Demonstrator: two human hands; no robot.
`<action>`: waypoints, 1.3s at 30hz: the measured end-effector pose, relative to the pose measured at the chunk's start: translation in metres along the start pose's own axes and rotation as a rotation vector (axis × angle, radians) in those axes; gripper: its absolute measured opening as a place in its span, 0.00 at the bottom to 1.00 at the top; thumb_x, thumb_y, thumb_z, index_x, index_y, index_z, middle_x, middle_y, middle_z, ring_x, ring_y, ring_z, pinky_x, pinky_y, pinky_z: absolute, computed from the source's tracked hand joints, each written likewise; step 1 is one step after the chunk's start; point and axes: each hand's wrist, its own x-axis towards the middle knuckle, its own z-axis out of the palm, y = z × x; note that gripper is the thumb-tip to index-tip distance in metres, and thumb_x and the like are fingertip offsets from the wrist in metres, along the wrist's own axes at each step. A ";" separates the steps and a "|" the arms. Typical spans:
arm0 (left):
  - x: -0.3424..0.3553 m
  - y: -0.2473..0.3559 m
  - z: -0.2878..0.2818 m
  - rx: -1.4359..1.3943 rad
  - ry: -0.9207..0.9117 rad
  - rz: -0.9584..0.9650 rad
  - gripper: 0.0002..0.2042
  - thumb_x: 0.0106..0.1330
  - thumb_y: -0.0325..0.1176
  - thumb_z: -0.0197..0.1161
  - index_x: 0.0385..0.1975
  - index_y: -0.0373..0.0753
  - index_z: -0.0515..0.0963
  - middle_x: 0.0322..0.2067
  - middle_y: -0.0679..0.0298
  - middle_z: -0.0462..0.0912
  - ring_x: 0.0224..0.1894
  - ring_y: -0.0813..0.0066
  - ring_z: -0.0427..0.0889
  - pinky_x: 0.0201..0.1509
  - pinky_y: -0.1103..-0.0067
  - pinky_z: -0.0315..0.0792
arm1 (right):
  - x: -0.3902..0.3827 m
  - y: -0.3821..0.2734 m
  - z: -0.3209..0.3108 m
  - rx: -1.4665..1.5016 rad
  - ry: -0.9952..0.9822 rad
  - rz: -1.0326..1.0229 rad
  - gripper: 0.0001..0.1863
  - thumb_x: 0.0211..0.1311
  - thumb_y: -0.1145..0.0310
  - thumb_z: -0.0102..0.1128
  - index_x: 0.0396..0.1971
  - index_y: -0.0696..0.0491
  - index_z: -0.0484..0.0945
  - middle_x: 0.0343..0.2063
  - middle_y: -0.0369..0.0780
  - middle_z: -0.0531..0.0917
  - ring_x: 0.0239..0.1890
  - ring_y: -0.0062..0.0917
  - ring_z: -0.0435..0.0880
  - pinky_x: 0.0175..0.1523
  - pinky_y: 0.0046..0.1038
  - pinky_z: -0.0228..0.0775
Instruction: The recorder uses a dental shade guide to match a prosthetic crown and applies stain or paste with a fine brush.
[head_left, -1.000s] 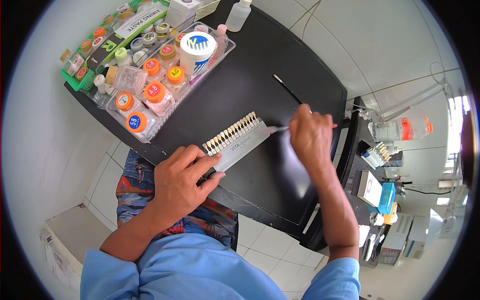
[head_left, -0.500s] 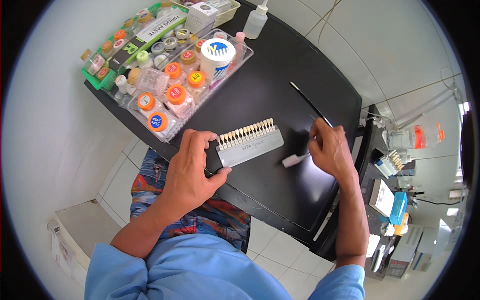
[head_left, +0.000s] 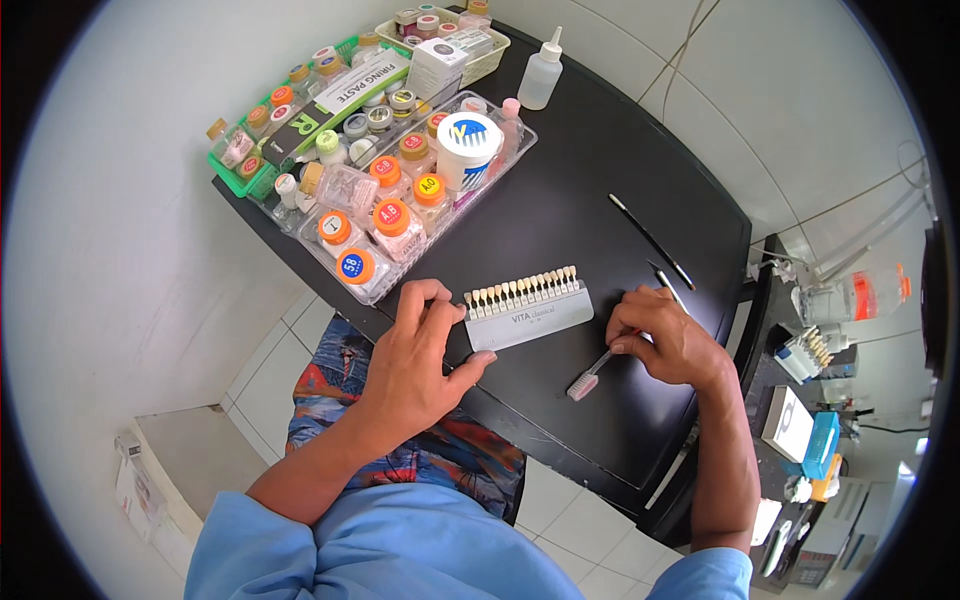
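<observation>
My left hand (head_left: 420, 370) rests at the left end of a grey shade guide (head_left: 530, 320) with a row of tooth-coloured tabs, thumb and fingers apart at its edges. My right hand (head_left: 665, 335), fingers curled, is at the right of the guide on the handle of a small toothbrush (head_left: 583, 383) with pinkish bristles, its head low over the black table (head_left: 530, 400). A pen-like tool (head_left: 672, 287) sticks out behind that hand, partly hidden. A thin black brush (head_left: 650, 241) lies farther back on the table.
A clear tray (head_left: 420, 240) of lidded jars, a green basket (head_left: 255, 178) and a cream basket (head_left: 485, 68) fill the back left. A squeeze bottle (head_left: 540, 80) stands behind. A side counter at right holds a large bottle (head_left: 850, 298), boxes (head_left: 787, 423) and another shade guide (head_left: 800, 350).
The view has shifted, so the table appears lower and further right. My left hand's grip on the shade guide has loosened. The toothbrush head has swung from beside the guide toward the front edge.
</observation>
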 end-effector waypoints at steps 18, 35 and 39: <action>0.027 0.013 -0.004 -0.244 -0.102 -0.125 0.24 0.63 0.24 0.81 0.54 0.35 0.74 0.31 0.62 0.83 0.26 0.78 0.78 0.32 0.78 0.73 | 0.010 0.006 0.009 0.304 0.245 0.190 0.20 0.62 0.70 0.82 0.52 0.58 0.87 0.31 0.37 0.87 0.36 0.27 0.84 0.43 0.32 0.77; 0.038 0.001 -0.006 -0.545 -0.206 -0.237 0.05 0.79 0.26 0.69 0.43 0.31 0.82 0.32 0.72 0.84 0.30 0.93 0.77 0.34 0.88 0.72 | 0.011 -0.002 0.011 0.230 0.130 0.110 0.09 0.62 0.75 0.77 0.40 0.60 0.88 0.19 0.41 0.80 0.22 0.30 0.78 0.32 0.37 0.67; 0.037 0.002 -0.003 -0.580 -0.189 -0.280 0.04 0.79 0.26 0.68 0.43 0.32 0.82 0.32 0.72 0.84 0.30 0.92 0.77 0.35 0.87 0.73 | 0.013 -0.002 0.012 0.247 0.116 0.123 0.10 0.61 0.73 0.77 0.40 0.60 0.88 0.20 0.42 0.81 0.22 0.32 0.78 0.32 0.38 0.68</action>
